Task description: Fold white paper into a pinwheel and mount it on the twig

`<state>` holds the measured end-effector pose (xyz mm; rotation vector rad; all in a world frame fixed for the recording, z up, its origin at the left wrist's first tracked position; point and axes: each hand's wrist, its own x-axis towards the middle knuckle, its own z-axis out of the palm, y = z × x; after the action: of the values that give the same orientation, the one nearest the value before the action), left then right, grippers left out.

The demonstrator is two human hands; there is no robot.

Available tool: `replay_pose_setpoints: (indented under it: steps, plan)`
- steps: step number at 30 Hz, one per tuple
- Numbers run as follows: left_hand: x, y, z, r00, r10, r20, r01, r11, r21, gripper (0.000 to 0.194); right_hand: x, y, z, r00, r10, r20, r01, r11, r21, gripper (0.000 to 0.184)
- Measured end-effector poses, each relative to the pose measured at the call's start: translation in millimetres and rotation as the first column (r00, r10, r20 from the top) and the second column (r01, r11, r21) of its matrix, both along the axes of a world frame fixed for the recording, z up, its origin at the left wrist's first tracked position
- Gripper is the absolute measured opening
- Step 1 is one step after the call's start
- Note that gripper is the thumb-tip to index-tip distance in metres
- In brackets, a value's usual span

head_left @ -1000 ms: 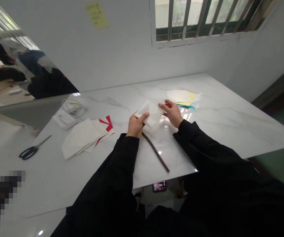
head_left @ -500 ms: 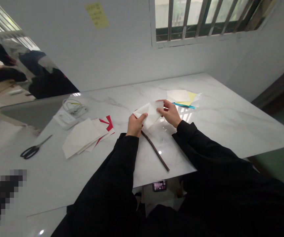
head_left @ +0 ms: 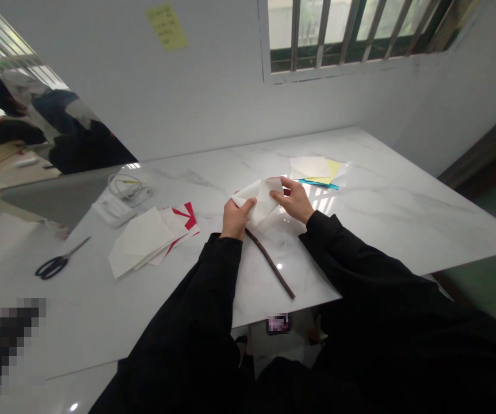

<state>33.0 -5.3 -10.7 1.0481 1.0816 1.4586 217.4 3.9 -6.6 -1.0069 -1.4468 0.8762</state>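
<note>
Between my two hands, a creased sheet of white paper point(head_left: 260, 198) is held just above the table, with a little red showing at its edges. My left hand point(head_left: 234, 218) grips its left side, thumb on top and fingers hidden beneath. At the right side my right hand point(head_left: 296, 201) pinches the sheet between thumb and fingers. A thin dark brown stick point(head_left: 271, 265) lies on the table below the paper, its upper end close to my left hand.
White and red paper sheets point(head_left: 144, 241) lie to the left, with scissors point(head_left: 58, 263) beyond them. A white cable and box point(head_left: 116, 210) sit behind. Cream, yellow and blue sheets point(head_left: 317, 169) rest at the back right of the marble-patterned table point(head_left: 403, 201). A person point(head_left: 71, 121) appears at the far left.
My right hand has shifted very slightly left and down with its edge of the paper. Both hands keep their hold, and the stick lies as before.
</note>
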Motion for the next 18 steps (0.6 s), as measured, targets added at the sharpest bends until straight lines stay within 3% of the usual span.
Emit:
replay_pose_setpoints:
  steps: [8, 18]
  plan:
    - [0, -1, 2.2, 0.999, 0.028, 0.023, -0.028, 1.0, 0.006, 0.041, -4, -9, 9.8, 0.989, 0.119, -0.088, -0.124, 0.99, -0.06, 0.05]
    - [6, -9, 12.2, 0.996, 0.021, 0.086, -0.015, 0.997, -0.069, 0.049, -2, -2, -1.8, 1.0, 0.002, -0.029, -0.004, 0.998, -0.067, 0.035]
